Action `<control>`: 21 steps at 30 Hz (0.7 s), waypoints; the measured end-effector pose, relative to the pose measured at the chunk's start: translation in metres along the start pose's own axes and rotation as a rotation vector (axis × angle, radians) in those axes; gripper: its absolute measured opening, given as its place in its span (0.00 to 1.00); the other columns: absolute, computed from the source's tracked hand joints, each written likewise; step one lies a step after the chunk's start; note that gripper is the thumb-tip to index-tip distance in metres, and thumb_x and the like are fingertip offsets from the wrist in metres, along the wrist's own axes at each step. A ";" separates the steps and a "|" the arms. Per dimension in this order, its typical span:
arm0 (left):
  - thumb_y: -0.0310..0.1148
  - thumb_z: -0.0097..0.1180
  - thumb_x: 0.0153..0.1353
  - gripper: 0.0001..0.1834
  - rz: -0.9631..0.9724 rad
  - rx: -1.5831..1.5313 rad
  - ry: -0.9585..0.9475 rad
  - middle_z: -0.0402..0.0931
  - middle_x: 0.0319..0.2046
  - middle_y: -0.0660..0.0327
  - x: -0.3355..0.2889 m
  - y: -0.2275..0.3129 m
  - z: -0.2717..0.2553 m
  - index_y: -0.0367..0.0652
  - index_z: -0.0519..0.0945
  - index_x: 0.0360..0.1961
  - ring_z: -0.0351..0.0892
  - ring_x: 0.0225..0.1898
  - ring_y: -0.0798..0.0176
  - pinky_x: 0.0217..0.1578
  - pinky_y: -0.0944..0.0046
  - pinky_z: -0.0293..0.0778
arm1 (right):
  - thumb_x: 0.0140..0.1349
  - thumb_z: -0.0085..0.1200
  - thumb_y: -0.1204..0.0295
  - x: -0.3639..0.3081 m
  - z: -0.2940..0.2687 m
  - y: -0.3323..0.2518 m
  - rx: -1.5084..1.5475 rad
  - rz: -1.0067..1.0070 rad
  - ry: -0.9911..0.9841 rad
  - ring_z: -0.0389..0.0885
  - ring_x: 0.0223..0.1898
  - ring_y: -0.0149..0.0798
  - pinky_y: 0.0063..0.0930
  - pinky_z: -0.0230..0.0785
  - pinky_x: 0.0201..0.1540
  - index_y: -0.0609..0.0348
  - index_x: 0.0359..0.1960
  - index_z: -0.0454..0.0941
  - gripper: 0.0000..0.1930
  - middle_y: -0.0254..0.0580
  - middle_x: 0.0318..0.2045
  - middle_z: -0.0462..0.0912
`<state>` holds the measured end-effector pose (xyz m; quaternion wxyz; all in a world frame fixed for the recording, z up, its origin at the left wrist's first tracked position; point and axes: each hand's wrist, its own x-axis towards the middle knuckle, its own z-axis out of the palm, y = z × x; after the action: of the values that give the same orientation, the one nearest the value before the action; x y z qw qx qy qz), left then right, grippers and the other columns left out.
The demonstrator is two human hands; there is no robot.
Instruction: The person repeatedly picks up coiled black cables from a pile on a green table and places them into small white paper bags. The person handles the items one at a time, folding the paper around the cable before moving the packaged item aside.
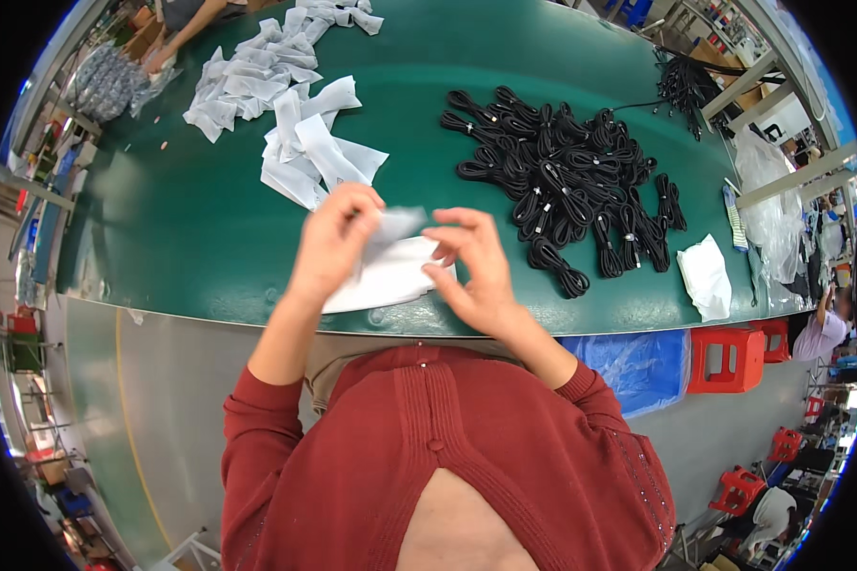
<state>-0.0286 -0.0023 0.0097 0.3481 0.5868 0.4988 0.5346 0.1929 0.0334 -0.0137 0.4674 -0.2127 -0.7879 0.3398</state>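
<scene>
White bag pinched in my left hand, bit blurry, just above the flat stack of bags near the edge of the green table. My right hand has its fingers spread beside it, can't tell if they're touching. Looks like the separating-one-bag step; next calls for a clean two-handed grip. Coiled cables sit off right.
</scene>
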 end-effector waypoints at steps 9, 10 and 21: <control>0.26 0.56 0.66 0.11 0.164 0.094 0.467 0.75 0.43 0.64 0.029 0.004 -0.056 0.36 0.77 0.48 0.72 0.37 0.74 0.42 0.71 0.71 | 0.50 0.69 0.66 -0.054 -0.107 0.005 -1.076 0.395 -0.084 0.76 0.41 0.48 0.41 0.66 0.44 0.57 0.43 0.78 0.19 0.44 0.35 0.78; 0.24 0.57 0.65 0.10 0.145 0.062 0.374 0.75 0.41 0.66 0.020 0.002 -0.041 0.38 0.78 0.47 0.72 0.37 0.75 0.41 0.72 0.70 | 0.52 0.67 0.68 -0.065 -0.110 0.010 -1.083 0.403 -0.115 0.75 0.42 0.50 0.42 0.65 0.44 0.57 0.45 0.77 0.19 0.46 0.36 0.77; 0.24 0.65 0.55 0.08 0.171 0.615 -0.013 0.75 0.32 0.60 -0.049 -0.049 0.047 0.38 0.80 0.35 0.73 0.29 0.62 0.32 0.65 0.72 | 0.61 0.60 0.75 -0.043 -0.049 0.011 -0.381 0.183 0.023 0.80 0.36 0.53 0.40 0.73 0.41 0.59 0.58 0.74 0.22 0.52 0.38 0.80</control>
<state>0.0101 -0.0307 -0.0594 0.1113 0.7078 0.5836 0.3822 0.2561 0.0292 -0.0310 0.3949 -0.3720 -0.8099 0.2231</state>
